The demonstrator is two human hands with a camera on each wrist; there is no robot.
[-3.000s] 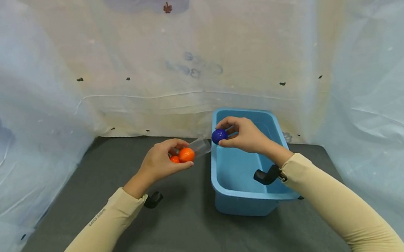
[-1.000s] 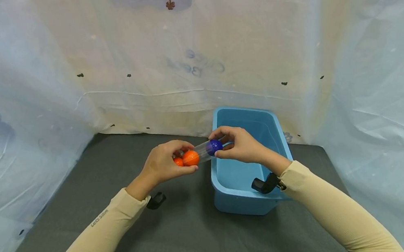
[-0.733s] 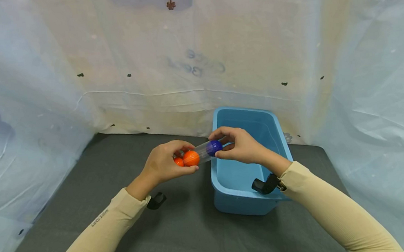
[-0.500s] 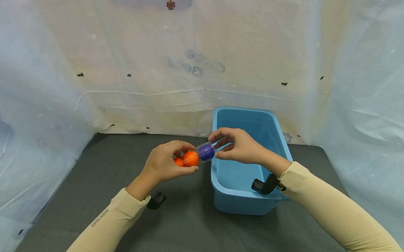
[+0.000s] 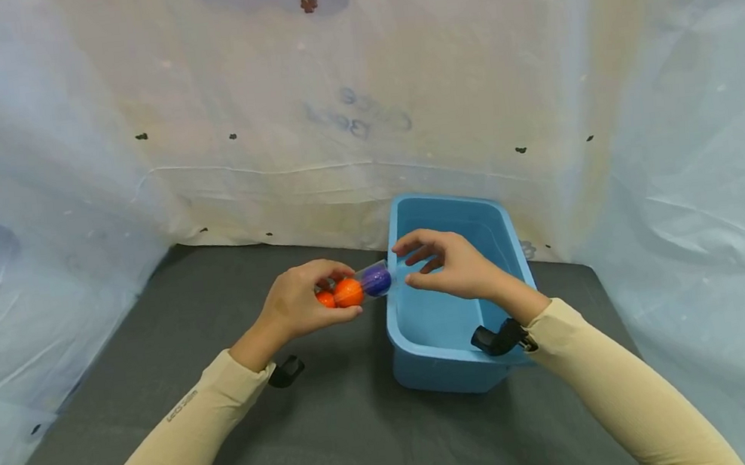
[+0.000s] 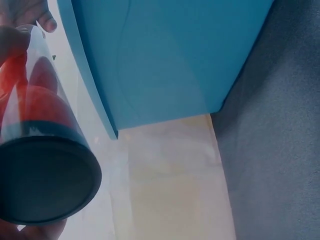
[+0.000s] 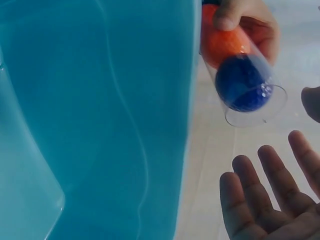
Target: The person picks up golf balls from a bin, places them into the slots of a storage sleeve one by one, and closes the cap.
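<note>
Right hand has let go since 0.5 s ago, now fingers spread just off tube mouth, above blue bin. Left hand grips clear tube; blue ball inside, touching orange ball.
</note>
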